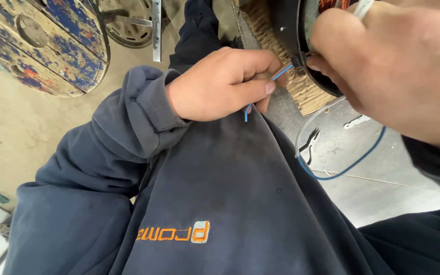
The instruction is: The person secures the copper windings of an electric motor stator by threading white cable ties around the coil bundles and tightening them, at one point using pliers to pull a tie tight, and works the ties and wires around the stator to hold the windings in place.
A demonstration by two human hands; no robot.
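left hand (220,84) pinching blue wire (280,74), right hand (383,61) alongside

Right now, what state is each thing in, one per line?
left hand: closed, pinching the blue wire
right hand: fingers curled at the rim of the black round housing
blue wire: pulled between both hands, short end hanging below the left hand
pliers: lying on the floor, untouched
wooden cable spool: tilted, paint worn
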